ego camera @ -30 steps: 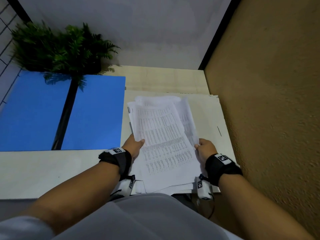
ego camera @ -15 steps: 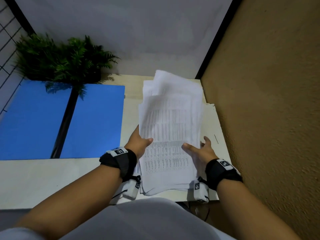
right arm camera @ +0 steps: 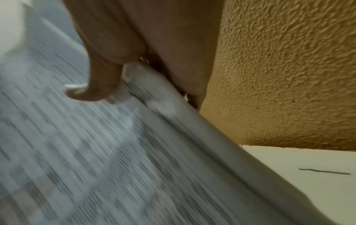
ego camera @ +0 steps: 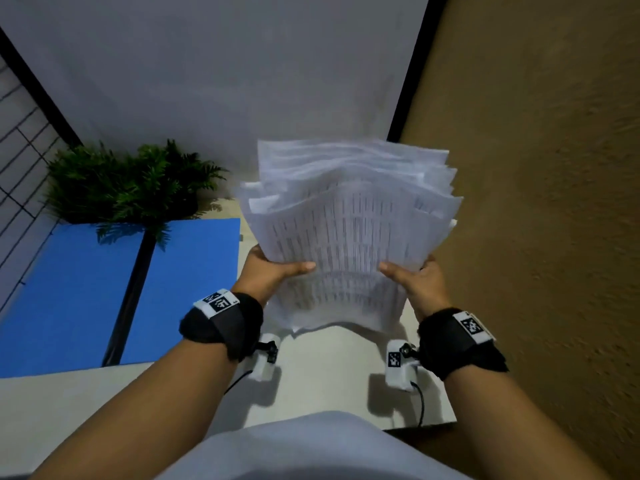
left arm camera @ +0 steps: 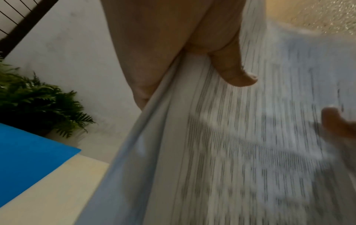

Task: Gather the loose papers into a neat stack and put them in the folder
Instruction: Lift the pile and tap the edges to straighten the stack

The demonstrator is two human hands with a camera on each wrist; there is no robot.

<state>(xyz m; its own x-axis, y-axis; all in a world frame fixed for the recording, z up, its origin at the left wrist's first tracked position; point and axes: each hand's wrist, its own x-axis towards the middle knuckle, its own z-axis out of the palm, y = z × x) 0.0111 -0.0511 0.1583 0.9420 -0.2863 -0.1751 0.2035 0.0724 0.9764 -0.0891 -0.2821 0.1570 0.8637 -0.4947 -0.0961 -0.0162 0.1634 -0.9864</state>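
Note:
A thick bundle of white printed papers [ego camera: 349, 237] stands nearly upright above the table, its top edges fanned and uneven. My left hand [ego camera: 277, 271] grips its left edge, thumb across the front sheet, fingers behind. My right hand [ego camera: 412, 278] grips the right edge the same way. The left wrist view shows my left hand [left arm camera: 196, 64] with its thumb pressed on the papers [left arm camera: 240, 152]. In the right wrist view my right hand [right arm camera: 119, 79] has its thumb on the blurred papers [right arm camera: 77, 152]. An open blue folder [ego camera: 69, 299] lies flat at the left.
A green fern plant [ego camera: 128, 181] stands at the back left, partly over the folder. A rough tan wall [ego camera: 554, 202] runs close along the right. The pale table [ego camera: 329, 375] shows below the papers. A black wire grid [ego camera: 20, 161] is at far left.
Both hands have lifted the papers off the table and tipped them up from lying flat to nearly upright. The head view has tilted upward.

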